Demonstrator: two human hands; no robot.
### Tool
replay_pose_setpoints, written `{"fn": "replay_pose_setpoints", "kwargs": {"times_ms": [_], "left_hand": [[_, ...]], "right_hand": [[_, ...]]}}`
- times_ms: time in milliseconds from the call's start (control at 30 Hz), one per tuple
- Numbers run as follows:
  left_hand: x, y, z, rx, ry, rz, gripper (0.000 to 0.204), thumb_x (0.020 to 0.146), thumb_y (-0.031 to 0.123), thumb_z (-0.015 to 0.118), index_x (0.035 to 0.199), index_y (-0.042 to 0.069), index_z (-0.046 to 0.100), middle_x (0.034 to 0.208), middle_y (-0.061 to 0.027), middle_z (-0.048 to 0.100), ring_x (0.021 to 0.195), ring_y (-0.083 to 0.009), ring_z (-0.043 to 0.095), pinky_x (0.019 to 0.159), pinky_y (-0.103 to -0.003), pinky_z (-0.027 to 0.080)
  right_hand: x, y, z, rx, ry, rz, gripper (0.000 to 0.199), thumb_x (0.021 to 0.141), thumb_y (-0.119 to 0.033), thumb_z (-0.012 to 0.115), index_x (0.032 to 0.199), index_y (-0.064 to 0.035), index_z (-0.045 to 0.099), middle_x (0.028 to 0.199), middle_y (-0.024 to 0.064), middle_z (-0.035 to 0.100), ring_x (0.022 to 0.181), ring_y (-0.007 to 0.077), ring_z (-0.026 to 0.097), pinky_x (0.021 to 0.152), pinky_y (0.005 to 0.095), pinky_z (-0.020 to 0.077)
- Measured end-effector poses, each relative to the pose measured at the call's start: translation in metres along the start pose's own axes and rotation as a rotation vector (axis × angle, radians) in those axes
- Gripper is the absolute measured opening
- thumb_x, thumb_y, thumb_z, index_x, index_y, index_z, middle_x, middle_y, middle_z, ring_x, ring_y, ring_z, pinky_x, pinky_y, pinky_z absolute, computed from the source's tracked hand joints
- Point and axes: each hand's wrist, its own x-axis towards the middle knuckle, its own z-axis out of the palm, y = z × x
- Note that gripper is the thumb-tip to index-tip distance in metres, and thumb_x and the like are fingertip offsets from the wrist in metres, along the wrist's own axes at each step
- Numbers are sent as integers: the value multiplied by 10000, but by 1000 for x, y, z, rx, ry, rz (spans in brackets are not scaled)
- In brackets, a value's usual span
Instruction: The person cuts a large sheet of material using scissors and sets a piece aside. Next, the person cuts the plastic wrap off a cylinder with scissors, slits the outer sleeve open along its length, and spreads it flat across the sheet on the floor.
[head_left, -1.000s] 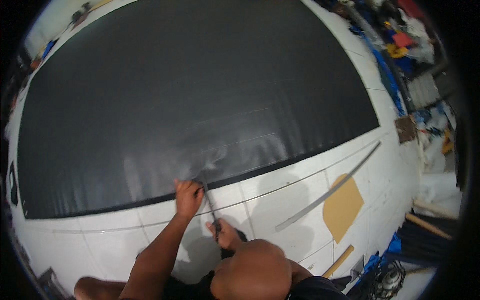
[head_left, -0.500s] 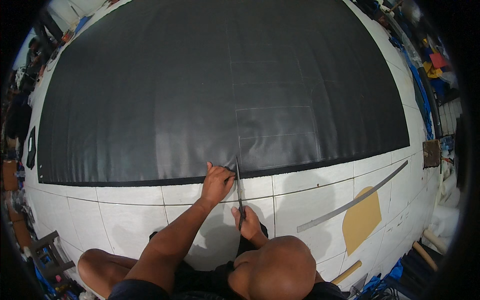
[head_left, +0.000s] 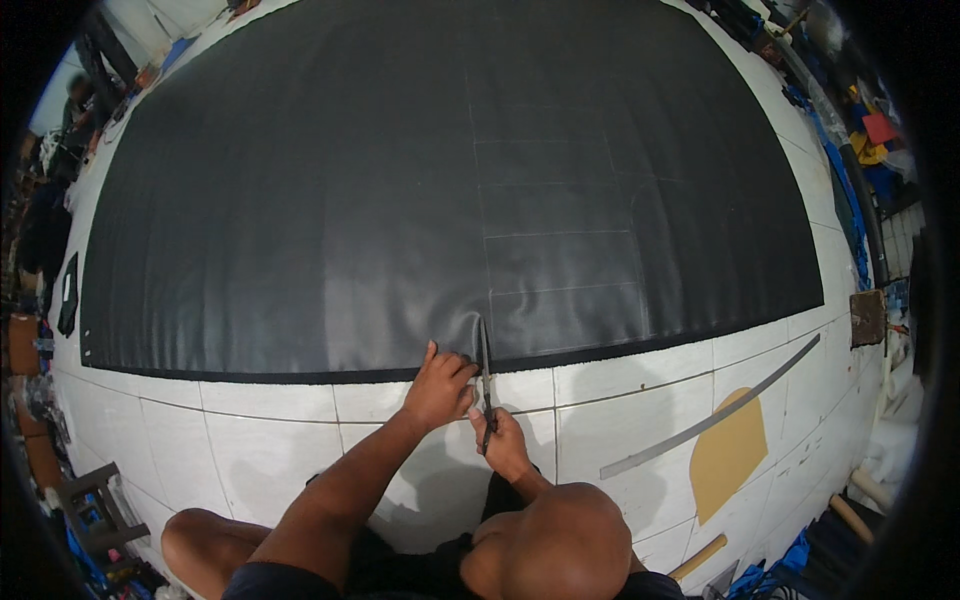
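Observation:
A large black leather-like sheet [head_left: 250,220] covers the floor in front of me, with pale lines forming boxes on its right half. My right hand [head_left: 506,445] grips the handles of long dark scissors [head_left: 486,370]. Their blades point away from me across the sheet's near edge, with the tips by a long pale line. At that edge, just left of the blades, my left hand [head_left: 440,388] pinches the sheet; its fingertips are partly hidden. A ripple rises in the material around the scissor tips. Whether a cut is open there I cannot tell.
On white floor tiles to the right lie a long grey metal strip [head_left: 710,415] and a tan template-like piece [head_left: 731,458] partly beneath it. A dark stool-like frame [head_left: 100,507] stands at lower left. A brown block [head_left: 867,318] sits beyond the sheet's right corner.
My right hand and the scissors have moved a little farther forward into the sheet. The material now bulges more around the tips. The whole view has shifted slightly.

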Motion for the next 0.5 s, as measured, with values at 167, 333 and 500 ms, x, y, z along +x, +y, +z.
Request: {"fn": "replay_pose_setpoints", "kwargs": {"times_ms": [167,333,500], "left_hand": [[-13,13,5,279,-36,6,507,808,265,608,1252,23,576,1183,-127,590,1186,-308,513,1090,-515,335],[-13,19,3,267,-87,-17,544,813,250,610,1284,-10,532,1255,-168,562,1250,-353,478,1055,-486,397],[-20,16,2,138,-131,-47,538,794,176,619,1276,-44,522,1281,-209,519,1263,-394,453,1091,-510,355]], "right_hand": [[16,-15,2,-30,27,-14,455,930,-444,620,736,-51,498,566,14,499,483,102,487,457,256,400],[40,-27,2,37,56,-56,488,918,-481,623,746,-35,524,582,28,527,493,107,517,453,256,411],[61,-46,4,-26,71,-81,505,912,-490,629,693,-49,515,551,20,515,474,104,492,451,269,401]]}}
